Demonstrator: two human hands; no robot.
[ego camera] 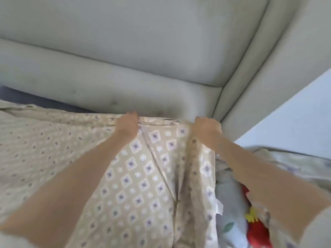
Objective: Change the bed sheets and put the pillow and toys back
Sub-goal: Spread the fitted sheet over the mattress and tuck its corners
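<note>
Beige diamond-patterned sheet point(136, 176), spread over the bed below the camera; red and grey bundle point(250, 226) at its right edge. Left hand point(127, 124) and right hand point(206, 130), fingers closed on the sheet's far hem. Beyond, pale padded headboard point(143, 51).

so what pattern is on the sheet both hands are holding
Beige sheet with white-edged purple diamonds and small white circles; clearest in the head view.

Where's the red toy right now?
Head view, lower right: the red toy lies among bedding beside the patterned sheet, under the right forearm.
</note>
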